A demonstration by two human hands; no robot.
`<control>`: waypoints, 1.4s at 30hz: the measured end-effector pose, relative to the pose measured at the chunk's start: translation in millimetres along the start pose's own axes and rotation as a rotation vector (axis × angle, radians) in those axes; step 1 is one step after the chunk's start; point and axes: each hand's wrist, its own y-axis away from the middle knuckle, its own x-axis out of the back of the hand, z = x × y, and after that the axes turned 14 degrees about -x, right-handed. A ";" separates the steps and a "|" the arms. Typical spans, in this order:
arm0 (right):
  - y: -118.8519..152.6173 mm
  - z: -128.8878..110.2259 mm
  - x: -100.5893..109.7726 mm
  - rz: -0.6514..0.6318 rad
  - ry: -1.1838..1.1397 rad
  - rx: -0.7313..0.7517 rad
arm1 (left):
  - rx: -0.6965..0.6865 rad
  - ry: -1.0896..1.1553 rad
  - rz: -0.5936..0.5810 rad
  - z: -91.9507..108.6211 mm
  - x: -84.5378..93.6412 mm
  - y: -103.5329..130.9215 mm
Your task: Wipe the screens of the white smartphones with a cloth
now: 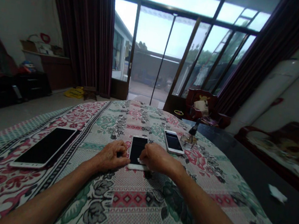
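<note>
A white smartphone [136,148] with a dark screen lies face up on the flowered tablecloth [131,181] in front of me. My left hand [114,154] rests at its left side, fingers curled, with thumb and fingertips against the phone's edge. Over the right part of the screen is my right hand [157,157], its fingers closed on a small white wipe [140,161] pressed to the glass. Most of the wipe is hidden under the fingers. Another white smartphone [173,142] lies to the right, and a larger white phone [45,146] lies far left.
Beyond the second phone stands a small glass bottle [189,140] with a black top. A crumpled white tissue [277,194] lies on the dark surface at right. Wooden chairs [202,103], a yellow bag [74,92] and a glass door are farther back.
</note>
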 end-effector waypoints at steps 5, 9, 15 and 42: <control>-19.1 8.9 -14.1 0.179 -0.018 -0.022 | 0.012 0.005 -0.004 -1.2 -1.1 0.2; -33.5 14.2 -19.6 0.282 -0.009 -0.047 | 0.002 0.006 0.001 -1.2 -0.8 -0.3; -53.3 13.9 -19.6 0.326 0.033 -0.086 | 0.023 0.003 0.000 1.6 0.4 -1.3; -66.3 -8.0 -13.1 0.291 0.054 -0.051 | 0.026 0.003 0.004 0.0 -1.1 -0.8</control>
